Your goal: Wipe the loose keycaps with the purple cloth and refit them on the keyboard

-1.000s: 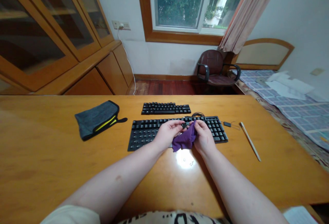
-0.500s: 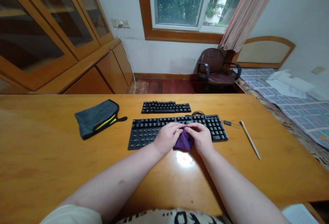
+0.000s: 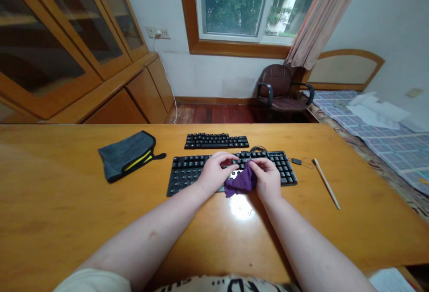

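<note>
A black keyboard (image 3: 187, 173) lies in front of me, its left and middle part stripped of many keycaps. My right hand (image 3: 269, 180) pinches a purple cloth (image 3: 241, 182) between thumb and fingertips, and the cloth hangs down over the keyboard's front edge. Just left of the cloth, my left hand (image 3: 217, 172) hovers over the middle of the keyboard. Its thumb and fingers are apart, with nothing visible between them. Behind the keyboard, removed keycaps (image 3: 216, 141) stand in neat rows.
On the wooden desk (image 3: 134, 220), a grey cloth pouch (image 3: 129, 153) with yellow lining lies at left. To the right are a small black piece with wire loops (image 3: 296, 161) and a white brush-like stick (image 3: 326, 185). A cable (image 3: 258, 149) is bundled behind the keyboard. An armchair (image 3: 279, 86) stands beyond.
My left hand has let go of the purple cloth and its fingers have spread. My right hand has drawn the cloth's pinched corner slightly to the right.
</note>
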